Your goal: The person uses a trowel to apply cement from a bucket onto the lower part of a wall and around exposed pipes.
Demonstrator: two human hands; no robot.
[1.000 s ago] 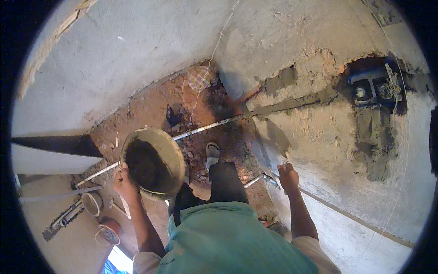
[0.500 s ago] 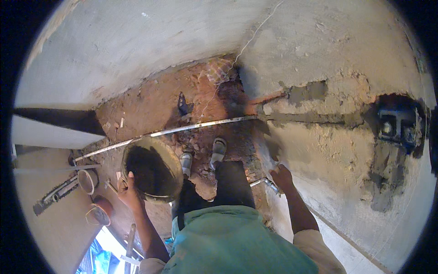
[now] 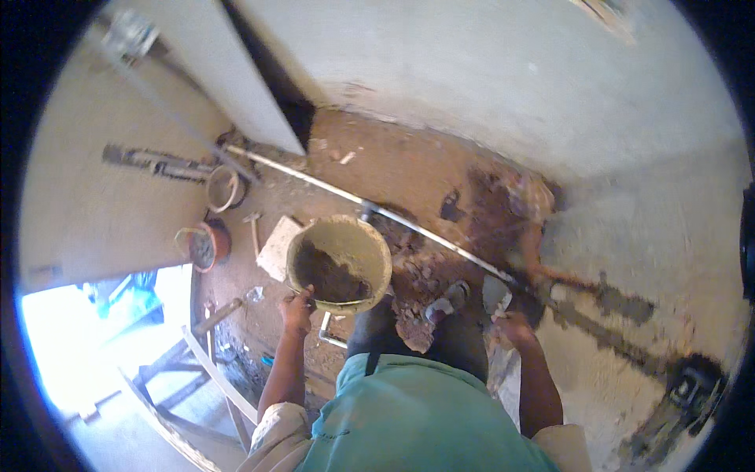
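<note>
My left hand (image 3: 296, 311) is closed on the near left rim of a yellowish round basin (image 3: 363, 245), which hangs in front of my legs. Dark wet mortar (image 3: 326, 275) covers part of its bottom. My right hand (image 3: 513, 327) grips a pointing trowel (image 3: 495, 296) near the right wall. The trowel's flat blade points away from me; its handle is hidden in my fingers.
A white pipe (image 3: 314, 182) crosses the dirt floor (image 3: 401, 149). At left stand a reddish bucket (image 3: 208, 245) and another bucket (image 3: 226, 189), near a hammer (image 3: 253, 230) and a pale slab (image 3: 277, 248). Wooden trestle (image 3: 206, 358) stands lower left, by a bright doorway. A recessed electrical box (image 3: 692, 385) sits right.
My view has swung left, bringing the doorway and trestle into sight. The basin now tips so its mortar shows. The trowel blade has come into clear view at my right hand.
</note>
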